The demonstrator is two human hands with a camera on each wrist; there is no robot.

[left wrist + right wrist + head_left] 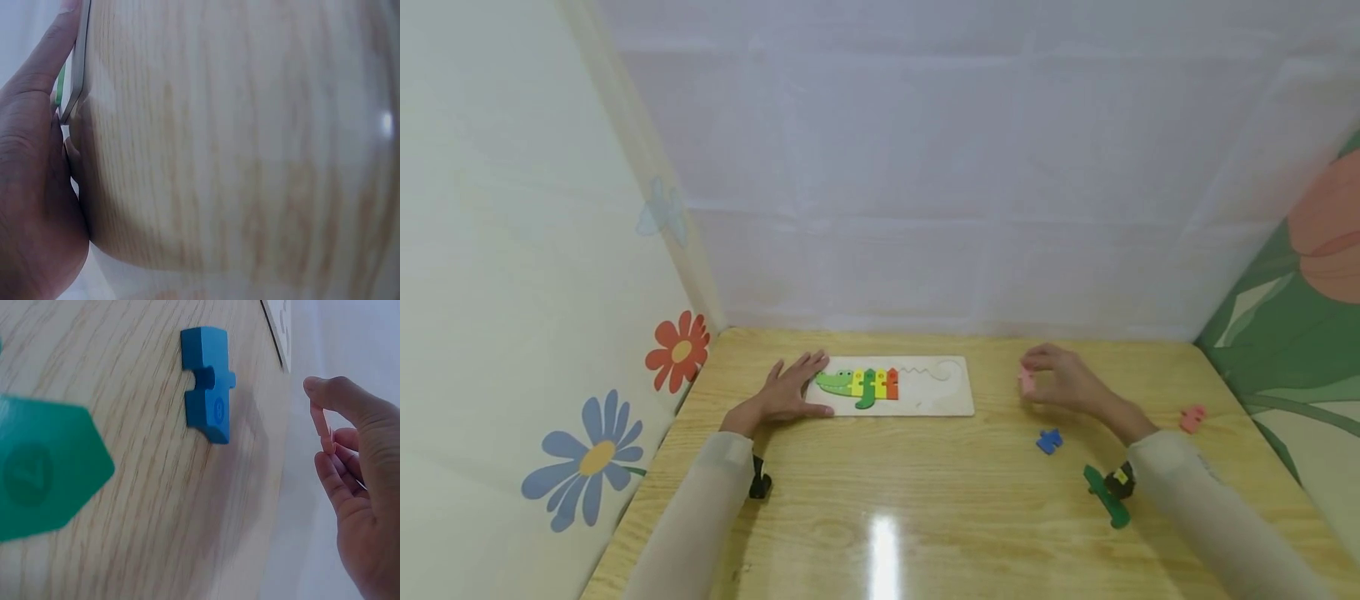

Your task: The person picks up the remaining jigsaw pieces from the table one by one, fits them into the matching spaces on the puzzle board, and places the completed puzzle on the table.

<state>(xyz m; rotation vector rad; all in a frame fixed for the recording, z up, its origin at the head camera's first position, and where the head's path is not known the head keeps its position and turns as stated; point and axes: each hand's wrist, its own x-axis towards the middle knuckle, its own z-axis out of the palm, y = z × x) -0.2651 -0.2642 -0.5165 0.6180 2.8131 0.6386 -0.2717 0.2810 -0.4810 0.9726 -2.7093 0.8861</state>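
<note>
A pale wooden puzzle board (951,398) lies on the table, with a green crocodile head (835,382) and yellow, green and red body pieces (880,385) set in its left part. My left hand (786,392) rests at the board's left end, fingers spread and straight, thumb along the near edge. To the right of the board, my right hand (1063,379) pinches a pink puzzle piece (319,422) between thumb and fingers, held above the table. Nearer me lies a blue puzzle piece (1049,441), well apart from the hand.
A green puzzle piece (1105,497) lies near the right wrist, where a black wrist device (1121,480) partly overlaps it. Farther right is a coral-pink piece (1192,418). White cloth (887,167) hangs behind the table, with flower-patterned sheets (1300,350) at the sides.
</note>
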